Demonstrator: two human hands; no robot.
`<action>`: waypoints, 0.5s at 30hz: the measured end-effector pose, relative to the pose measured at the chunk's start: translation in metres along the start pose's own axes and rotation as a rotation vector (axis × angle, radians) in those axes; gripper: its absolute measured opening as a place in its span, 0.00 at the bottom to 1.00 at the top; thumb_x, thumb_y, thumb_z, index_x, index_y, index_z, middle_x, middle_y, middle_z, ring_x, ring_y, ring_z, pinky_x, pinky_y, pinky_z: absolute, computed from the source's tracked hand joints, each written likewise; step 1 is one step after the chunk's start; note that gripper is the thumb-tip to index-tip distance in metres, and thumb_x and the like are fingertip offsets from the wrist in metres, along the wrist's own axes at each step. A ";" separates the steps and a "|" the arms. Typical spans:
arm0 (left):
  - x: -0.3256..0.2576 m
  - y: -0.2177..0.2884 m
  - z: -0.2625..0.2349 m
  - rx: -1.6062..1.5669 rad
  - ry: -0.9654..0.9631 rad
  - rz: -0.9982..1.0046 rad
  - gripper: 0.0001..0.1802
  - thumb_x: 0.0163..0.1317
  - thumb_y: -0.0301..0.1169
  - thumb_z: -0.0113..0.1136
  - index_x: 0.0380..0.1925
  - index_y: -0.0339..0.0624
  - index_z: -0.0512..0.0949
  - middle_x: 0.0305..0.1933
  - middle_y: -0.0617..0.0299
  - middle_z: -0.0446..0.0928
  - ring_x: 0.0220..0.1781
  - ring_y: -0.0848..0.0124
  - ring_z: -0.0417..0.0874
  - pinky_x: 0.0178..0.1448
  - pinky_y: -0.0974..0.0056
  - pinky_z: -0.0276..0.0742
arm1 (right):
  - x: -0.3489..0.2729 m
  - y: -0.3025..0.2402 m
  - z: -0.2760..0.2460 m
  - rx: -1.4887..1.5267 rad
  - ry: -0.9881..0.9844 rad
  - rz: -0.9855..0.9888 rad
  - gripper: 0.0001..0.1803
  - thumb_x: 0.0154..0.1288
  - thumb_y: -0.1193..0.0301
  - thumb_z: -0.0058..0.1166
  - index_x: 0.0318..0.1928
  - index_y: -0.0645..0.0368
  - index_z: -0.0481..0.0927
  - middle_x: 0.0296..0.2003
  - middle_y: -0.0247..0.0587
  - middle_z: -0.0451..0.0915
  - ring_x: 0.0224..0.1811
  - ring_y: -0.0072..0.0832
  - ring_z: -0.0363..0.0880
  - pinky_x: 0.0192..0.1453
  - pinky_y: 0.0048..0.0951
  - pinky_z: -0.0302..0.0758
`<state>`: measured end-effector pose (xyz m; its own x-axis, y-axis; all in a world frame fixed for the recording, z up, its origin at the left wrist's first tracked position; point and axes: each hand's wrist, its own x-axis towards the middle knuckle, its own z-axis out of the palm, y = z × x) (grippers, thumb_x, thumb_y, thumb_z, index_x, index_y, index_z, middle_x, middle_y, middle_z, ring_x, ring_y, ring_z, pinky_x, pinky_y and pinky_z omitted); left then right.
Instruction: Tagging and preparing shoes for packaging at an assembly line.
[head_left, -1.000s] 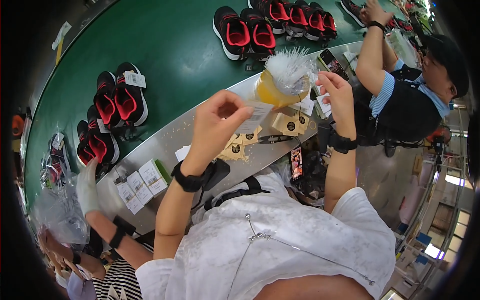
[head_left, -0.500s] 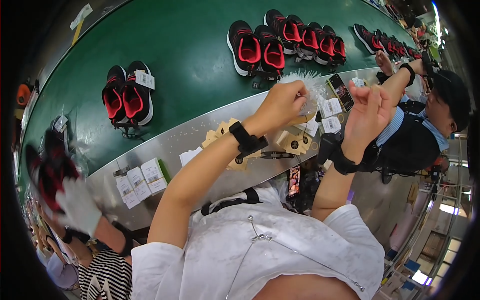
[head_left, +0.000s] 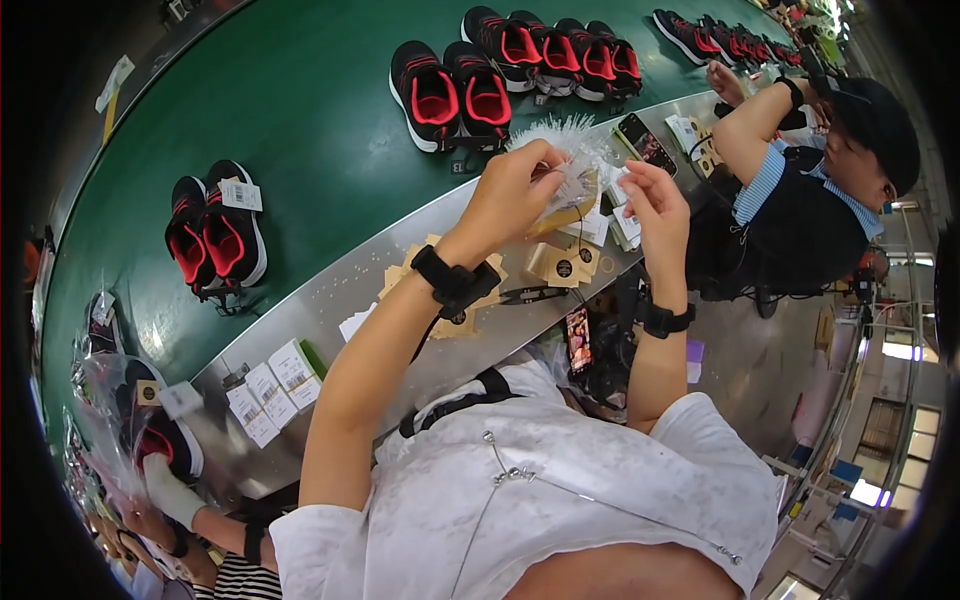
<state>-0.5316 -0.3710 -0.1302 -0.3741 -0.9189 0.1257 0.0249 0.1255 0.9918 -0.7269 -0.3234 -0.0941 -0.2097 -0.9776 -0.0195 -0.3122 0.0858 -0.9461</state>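
Gripping a clear plastic bag [head_left: 572, 180] of white tag pins with closed left hand [head_left: 517, 190] above the metal ledge [head_left: 340, 300] | right hand [head_left: 655, 205] fingers pinched at bag edge | brown card tags [head_left: 562, 264] below | black-red shoes [head_left: 452, 92] on green belt [head_left: 300, 110]

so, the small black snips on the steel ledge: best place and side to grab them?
Judging by pose: the black snips lie flat on the steel ledge, just right of the left hand's wrist. Probably pinch the handle end from above, coming from the person's side, since brown card tags crowd the far edge.
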 end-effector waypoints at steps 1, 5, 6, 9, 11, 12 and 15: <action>0.000 0.000 0.002 -0.007 -0.007 0.006 0.06 0.59 0.23 0.54 0.34 0.30 0.72 0.45 0.51 0.79 0.41 0.72 0.80 0.47 0.68 0.74 | -0.005 -0.005 0.004 0.098 -0.025 -0.086 0.15 0.57 0.81 0.54 0.47 0.62 0.77 0.33 0.33 0.78 0.29 0.15 0.72 0.32 0.16 0.70; 0.003 0.004 0.004 0.096 -0.006 0.064 0.07 0.58 0.24 0.55 0.35 0.31 0.74 0.40 0.53 0.80 0.38 0.73 0.80 0.45 0.68 0.74 | -0.009 -0.018 0.008 0.054 -0.082 -0.327 0.12 0.54 0.83 0.57 0.40 0.62 0.82 0.32 0.33 0.79 0.27 0.15 0.72 0.27 0.14 0.67; -0.001 0.006 0.001 0.104 0.016 0.037 0.07 0.58 0.24 0.55 0.36 0.32 0.74 0.37 0.54 0.80 0.36 0.73 0.80 0.43 0.69 0.74 | -0.009 -0.024 0.010 0.008 -0.107 -0.332 0.10 0.53 0.83 0.57 0.38 0.62 0.83 0.31 0.33 0.79 0.26 0.15 0.72 0.27 0.14 0.66; 0.001 0.000 0.005 0.108 0.046 0.060 0.09 0.57 0.23 0.55 0.38 0.32 0.76 0.31 0.56 0.79 0.33 0.73 0.79 0.39 0.69 0.73 | -0.004 -0.023 0.006 -0.051 -0.126 -0.384 0.09 0.54 0.82 0.57 0.37 0.63 0.82 0.30 0.33 0.79 0.25 0.15 0.72 0.26 0.15 0.66; 0.000 -0.004 0.010 0.131 0.069 0.084 0.09 0.56 0.23 0.55 0.37 0.32 0.75 0.31 0.55 0.79 0.33 0.70 0.80 0.39 0.67 0.74 | -0.004 -0.030 0.010 0.028 -0.134 -0.337 0.06 0.57 0.80 0.55 0.37 0.65 0.81 0.29 0.34 0.78 0.23 0.17 0.71 0.25 0.17 0.66; -0.002 -0.002 0.010 0.150 0.077 0.083 0.09 0.56 0.22 0.55 0.37 0.31 0.75 0.32 0.54 0.79 0.34 0.68 0.81 0.39 0.67 0.74 | -0.008 -0.033 0.009 0.021 -0.134 -0.349 0.06 0.57 0.80 0.55 0.37 0.65 0.81 0.29 0.34 0.78 0.23 0.17 0.71 0.25 0.17 0.66; -0.002 0.005 0.010 0.276 -0.012 0.056 0.08 0.55 0.22 0.56 0.35 0.31 0.74 0.32 0.50 0.79 0.35 0.63 0.81 0.40 0.65 0.75 | -0.016 -0.047 0.002 0.284 0.108 -0.472 0.05 0.61 0.79 0.50 0.33 0.68 0.78 0.27 0.38 0.74 0.25 0.20 0.70 0.26 0.17 0.65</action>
<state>-0.5406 -0.3649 -0.1258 -0.3900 -0.9035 0.1780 -0.2067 0.2742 0.9392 -0.7072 -0.3126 -0.0497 -0.2064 -0.8709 0.4460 -0.1369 -0.4256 -0.8945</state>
